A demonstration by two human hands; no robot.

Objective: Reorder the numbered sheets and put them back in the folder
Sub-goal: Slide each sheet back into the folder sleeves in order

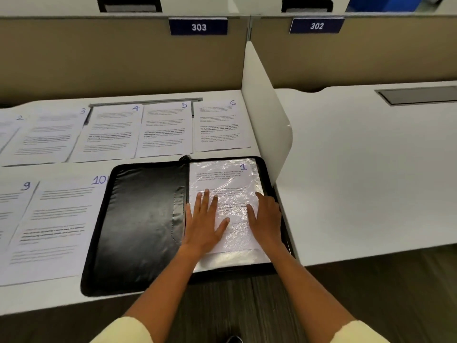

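A black zip folder (138,219) lies open on the white desk. Its right half holds sheet 1 (230,179) inside a crinkled clear plastic sleeve. My left hand (204,224) lies flat on the sleeve's left part, fingers straight and spread. My right hand (265,219) presses flat on the sleeve's right edge. Sheets 2 (10,129), 3 (49,134), 4 (111,132), 5 (165,129) and 6 (220,125) lie in a row behind the folder. Sheets 9 (12,214) and 10 (52,226) lie to its left.
A white divider panel (267,125) stands just right of the folder, separating desk 303 from desk 302 (371,157). A beige partition wall (123,58) runs along the back. The folder's front edge overhangs the desk edge above dark flooring (371,293).
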